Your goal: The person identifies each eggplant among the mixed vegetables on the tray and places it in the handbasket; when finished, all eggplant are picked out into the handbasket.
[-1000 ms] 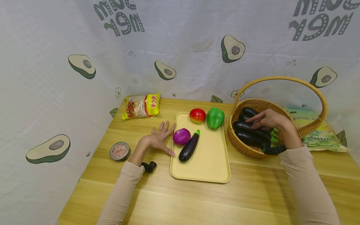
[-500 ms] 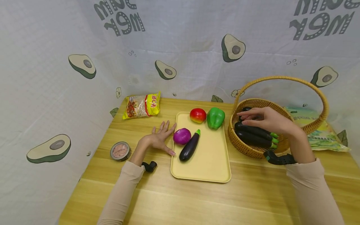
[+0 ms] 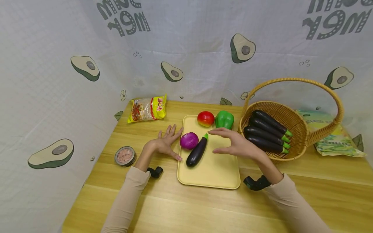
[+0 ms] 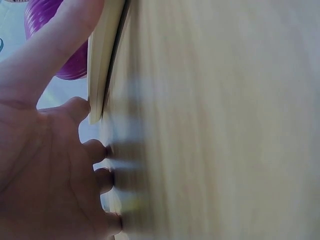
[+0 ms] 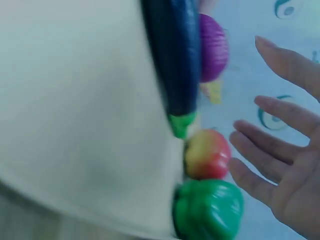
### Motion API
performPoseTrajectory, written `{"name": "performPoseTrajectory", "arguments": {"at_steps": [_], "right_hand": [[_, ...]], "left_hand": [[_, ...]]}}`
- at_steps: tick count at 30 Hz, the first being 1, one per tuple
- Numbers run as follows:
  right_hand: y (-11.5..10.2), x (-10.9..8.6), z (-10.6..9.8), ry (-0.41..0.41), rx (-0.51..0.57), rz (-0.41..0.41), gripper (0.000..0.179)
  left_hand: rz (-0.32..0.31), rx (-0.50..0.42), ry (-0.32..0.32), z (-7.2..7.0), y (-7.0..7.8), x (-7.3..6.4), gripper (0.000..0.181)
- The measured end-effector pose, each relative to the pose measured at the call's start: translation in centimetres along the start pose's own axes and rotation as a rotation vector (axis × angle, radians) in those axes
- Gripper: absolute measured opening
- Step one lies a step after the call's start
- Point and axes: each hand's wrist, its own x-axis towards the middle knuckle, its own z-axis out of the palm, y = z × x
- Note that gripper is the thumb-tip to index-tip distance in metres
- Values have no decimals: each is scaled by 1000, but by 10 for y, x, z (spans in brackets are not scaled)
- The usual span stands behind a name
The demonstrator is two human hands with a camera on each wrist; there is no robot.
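Note:
A yellow tray (image 3: 215, 174) holds an eggplant (image 3: 197, 152), a purple onion (image 3: 189, 140), a red mango-like fruit (image 3: 205, 118) and a green bell pepper (image 3: 224, 120). My left hand (image 3: 164, 145) rests with spread fingers at the tray's left edge; in the left wrist view its fingertips touch the table and the tray rim. Above the tray's right half hovers my right hand (image 3: 237, 145), thumb and fingers parted, nothing between them, just right of the eggplant. In the right wrist view the right hand (image 5: 285, 135) is likewise apart from the vegetables.
A wicker basket (image 3: 297, 132) with a tall handle stands at the right, several eggplants (image 3: 266, 131) inside. Behind it lies a green-yellow bag (image 3: 335, 136). A yellow snack packet (image 3: 147, 109) and a round tin (image 3: 125, 156) are on the left. A printed cloth hangs behind.
My right hand has left the basket and moved left over the tray, holding nothing. The eggplants in the basket show in full now. The left hand has stayed in place.

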Motion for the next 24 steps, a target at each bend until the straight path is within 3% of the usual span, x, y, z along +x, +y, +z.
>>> {"name": "performPoseTrajectory", "arguments": {"at_steps": [5,12,24], "right_hand": [[9,17,20,-11,26,-66,62],[13,33,29,-3,-35,-87,54],[23,34,27,-39,-37,-98,37]], "left_hand": [[-1,-1,-2,0,0,0,133],[-1,-2,-4,0,1,0,133],[-1,-5,2,-1,-1,1,133]]}}
